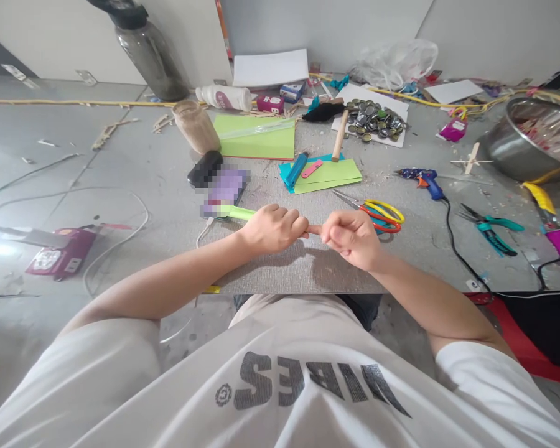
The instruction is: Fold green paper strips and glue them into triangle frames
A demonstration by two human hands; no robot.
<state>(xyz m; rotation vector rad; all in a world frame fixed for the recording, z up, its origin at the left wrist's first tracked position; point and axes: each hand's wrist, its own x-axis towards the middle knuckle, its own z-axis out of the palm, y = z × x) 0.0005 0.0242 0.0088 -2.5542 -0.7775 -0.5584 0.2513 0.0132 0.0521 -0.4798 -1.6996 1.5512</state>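
Observation:
My left hand [276, 229] is closed in front of me, above the near part of the table. Out of its left side sticks a light green paper strip [239, 213], whose far end reaches over a phone [226, 190]. My right hand [353, 239] is closed too, just to the right, its fingers curled in. A finger bridges the small gap between both hands. Whatever the right hand pinches is hidden. Scissors [386, 213] with red and yellow handles lie right behind my right hand. Beyond the hands are green paper pieces [338, 177], a blue cutter [298, 168] and a pink tool [312, 168].
A hammer [340, 137] lies near a heap of bottle caps [373, 118]. To the right are a blue glue gun [422, 178], teal pliers [490, 229] and a metal pot [513, 143]. A jar [196, 127] and dark bottle [152, 56] stand at the back left.

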